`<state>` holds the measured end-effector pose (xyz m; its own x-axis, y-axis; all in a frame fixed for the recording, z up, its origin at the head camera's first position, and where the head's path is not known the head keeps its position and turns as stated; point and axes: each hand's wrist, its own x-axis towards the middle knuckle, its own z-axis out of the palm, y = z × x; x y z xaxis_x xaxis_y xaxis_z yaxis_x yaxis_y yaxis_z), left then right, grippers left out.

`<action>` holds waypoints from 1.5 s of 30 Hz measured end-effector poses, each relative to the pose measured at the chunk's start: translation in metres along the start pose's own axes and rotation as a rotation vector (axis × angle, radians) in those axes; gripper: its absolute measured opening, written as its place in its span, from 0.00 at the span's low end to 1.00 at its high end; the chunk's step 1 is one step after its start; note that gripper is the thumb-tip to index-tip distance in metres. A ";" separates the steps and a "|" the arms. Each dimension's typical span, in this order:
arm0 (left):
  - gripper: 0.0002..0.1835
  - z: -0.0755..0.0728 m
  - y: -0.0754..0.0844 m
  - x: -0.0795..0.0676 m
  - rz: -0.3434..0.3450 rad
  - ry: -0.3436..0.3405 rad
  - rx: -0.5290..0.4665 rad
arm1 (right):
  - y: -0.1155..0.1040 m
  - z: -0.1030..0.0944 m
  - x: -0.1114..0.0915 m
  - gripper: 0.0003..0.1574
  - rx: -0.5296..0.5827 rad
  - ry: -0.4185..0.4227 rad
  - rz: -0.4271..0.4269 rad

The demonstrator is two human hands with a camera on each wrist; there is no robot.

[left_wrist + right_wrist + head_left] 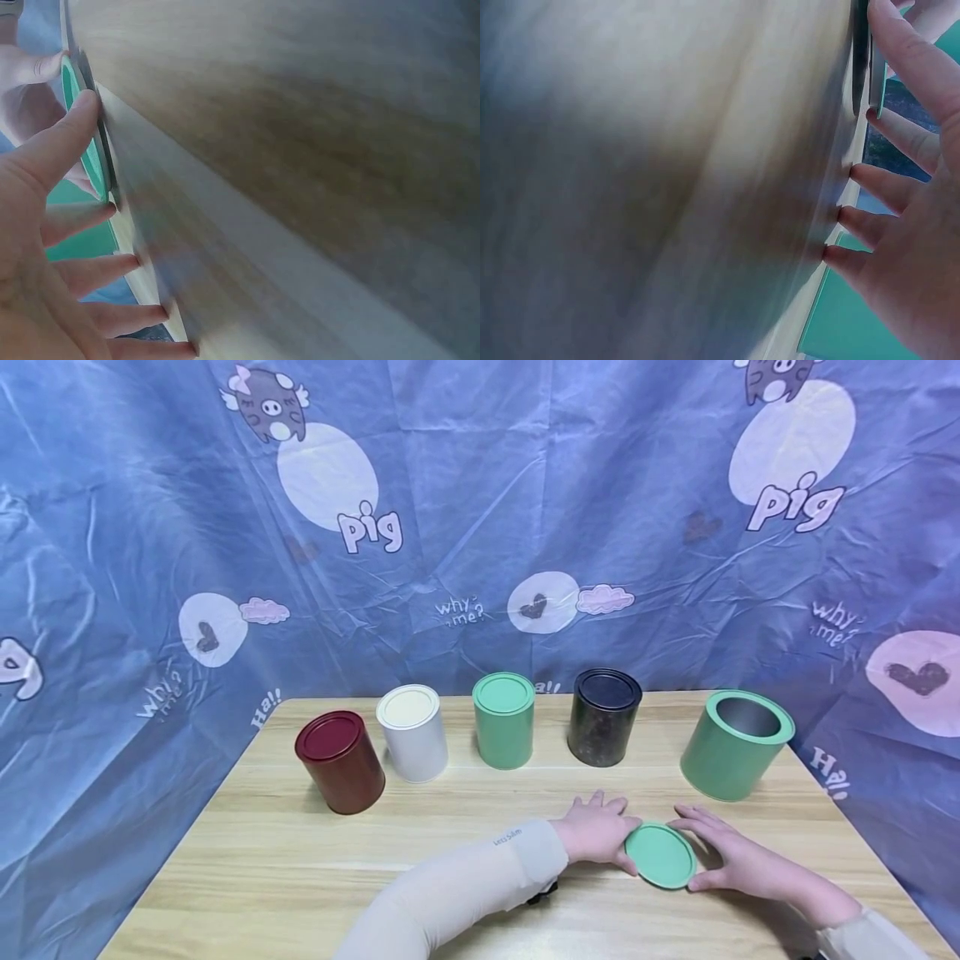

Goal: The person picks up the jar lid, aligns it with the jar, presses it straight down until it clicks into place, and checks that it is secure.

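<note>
A round green lid [661, 856] lies low over the wooden table between both hands. At its left edge is the left hand [596, 831], thumb and index finger at the rim and the other fingers spread out. The right hand [738, 858] holds the opposite edge between thumb and index finger. In the left wrist view the lid [90, 150] is seen nearly edge-on beside the left thumb. The right wrist view catches the lid's edge [877, 71] by the right index fingertip. Beyond the right hand stands an open green can [726, 760], its grey inside showing.
Lidded cans stand in a row toward the table's far side: dark red [341, 772], white [416, 745], a smaller green one [505, 731] and black [602, 727]. Behind the wooden table [300, 877] hangs a blue printed cloth [465, 510].
</note>
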<state>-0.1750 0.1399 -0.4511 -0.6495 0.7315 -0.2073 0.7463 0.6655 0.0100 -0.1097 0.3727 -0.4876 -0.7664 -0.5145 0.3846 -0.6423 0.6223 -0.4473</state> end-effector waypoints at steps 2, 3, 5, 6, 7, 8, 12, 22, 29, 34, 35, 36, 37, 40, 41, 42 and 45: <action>0.38 0.000 0.000 0.000 -0.003 0.002 -0.007 | 0.000 0.000 0.000 0.45 0.002 0.005 -0.002; 0.38 0.000 0.001 0.000 -0.005 0.004 -0.012 | 0.000 0.000 -0.001 0.45 0.009 0.006 -0.001; 0.38 -0.001 0.000 0.000 -0.004 0.008 -0.021 | 0.000 0.000 -0.001 0.45 0.018 0.005 0.003; 0.39 -0.001 0.000 0.000 -0.003 0.011 -0.024 | 0.000 0.000 -0.002 0.45 0.021 0.005 0.006; 0.39 -0.001 0.000 0.000 -0.002 0.012 -0.030 | 0.000 0.000 -0.002 0.46 0.026 0.007 0.015; 0.39 -0.002 -0.001 0.000 0.000 0.015 -0.041 | 0.000 -0.001 -0.002 0.46 0.032 0.007 0.022; 0.39 -0.004 -0.004 0.002 0.008 0.030 -0.084 | 0.001 -0.004 -0.001 0.48 0.038 0.012 0.050; 0.38 -0.008 -0.010 0.006 0.077 0.068 -0.105 | 0.001 -0.012 0.002 0.46 0.133 -0.022 0.076; 0.34 -0.010 -0.014 0.007 0.136 0.088 -0.133 | 0.001 -0.014 0.002 0.45 0.138 -0.032 0.093; 0.27 -0.012 -0.015 0.009 0.185 0.091 -0.181 | 0.001 -0.015 0.002 0.45 0.151 -0.040 0.101; 0.25 -0.012 -0.015 0.009 0.193 0.089 -0.193 | 0.001 -0.016 0.002 0.44 0.151 -0.040 0.102; 0.25 -0.013 -0.016 0.009 0.197 0.087 -0.204 | 0.002 -0.016 0.002 0.44 0.149 -0.042 0.102; 0.25 -0.013 -0.016 0.010 0.197 0.084 -0.211 | 0.002 -0.016 0.002 0.44 0.148 -0.043 0.101; 0.26 -0.013 -0.017 0.010 0.187 0.075 -0.240 | 0.003 -0.015 0.003 0.44 0.137 -0.035 0.089; 0.27 -0.013 -0.018 0.011 0.182 0.073 -0.247 | 0.003 -0.015 0.003 0.44 0.138 -0.031 0.085; 0.28 -0.013 -0.018 0.011 0.177 0.071 -0.255 | 0.004 -0.015 0.003 0.45 0.139 -0.028 0.080; 0.29 -0.014 -0.018 0.012 0.166 0.067 -0.278 | 0.005 -0.015 0.004 0.45 0.144 -0.018 0.073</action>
<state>-0.1982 0.1384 -0.4402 -0.5370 0.8356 -0.1157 0.7808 0.5443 0.3069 -0.1154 0.3826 -0.4764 -0.8102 -0.4825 0.3327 -0.5786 0.5684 -0.5849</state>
